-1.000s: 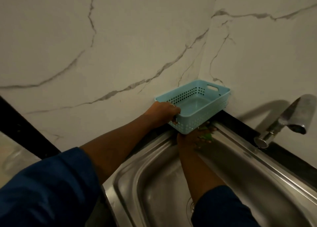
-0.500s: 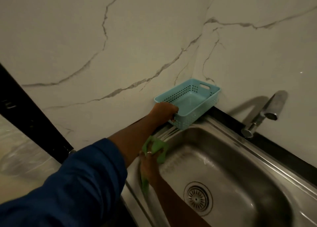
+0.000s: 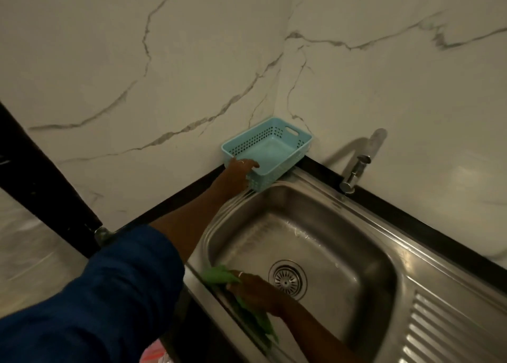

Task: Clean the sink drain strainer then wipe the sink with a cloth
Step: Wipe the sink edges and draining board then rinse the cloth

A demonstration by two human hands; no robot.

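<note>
A steel sink (image 3: 365,255) fills the lower right, with a round drain strainer (image 3: 287,278) seated in its floor. My right hand (image 3: 256,291) presses a green cloth (image 3: 219,275) against the sink's near-left rim and inner wall, just left of the strainer. The cloth trails down under my wrist. My left hand (image 3: 241,172) grips the near rim of an empty light-blue plastic basket (image 3: 270,146), which sits in the wall corner at the sink's far-left corner.
A chrome tap (image 3: 356,170) rises from the black counter strip behind the sink. A ribbed drainboard (image 3: 450,332) lies to the right. Marble-patterned walls (image 3: 137,61) meet in the corner behind the basket. A dark vertical post (image 3: 41,176) stands at left.
My right hand with the green cloth has slid from under the basket along the sink's left rim toward me. The basket, held by my left hand, has come down onto the corner.
</note>
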